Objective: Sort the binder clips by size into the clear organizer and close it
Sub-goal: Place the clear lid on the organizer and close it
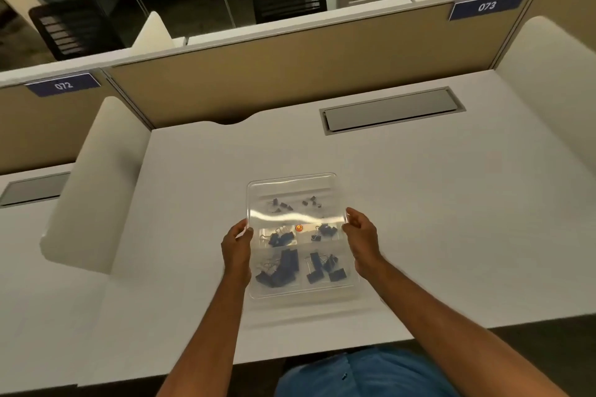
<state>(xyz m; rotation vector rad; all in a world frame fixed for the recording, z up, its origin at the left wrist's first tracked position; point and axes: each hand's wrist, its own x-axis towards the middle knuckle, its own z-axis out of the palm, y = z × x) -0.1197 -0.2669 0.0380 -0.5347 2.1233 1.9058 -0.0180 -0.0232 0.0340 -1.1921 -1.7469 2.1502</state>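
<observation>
Left hand (238,243) and right hand (360,235) grip the lid (295,193) at 9 and 3 o'clock over the organizer (303,292) of binder clips (280,267).

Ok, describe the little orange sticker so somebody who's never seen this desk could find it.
On the white desk sits a clear organizer full of dark clips. The sticker is near its middle, between the two middle-row compartments. It is the only orange thing there.

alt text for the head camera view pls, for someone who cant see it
A person's left hand and right hand grip the side edges of a clear lid over a clear organizer on a white desk. Dark binder clips lie in its compartments, smallest farthest, largest nearest.
</observation>
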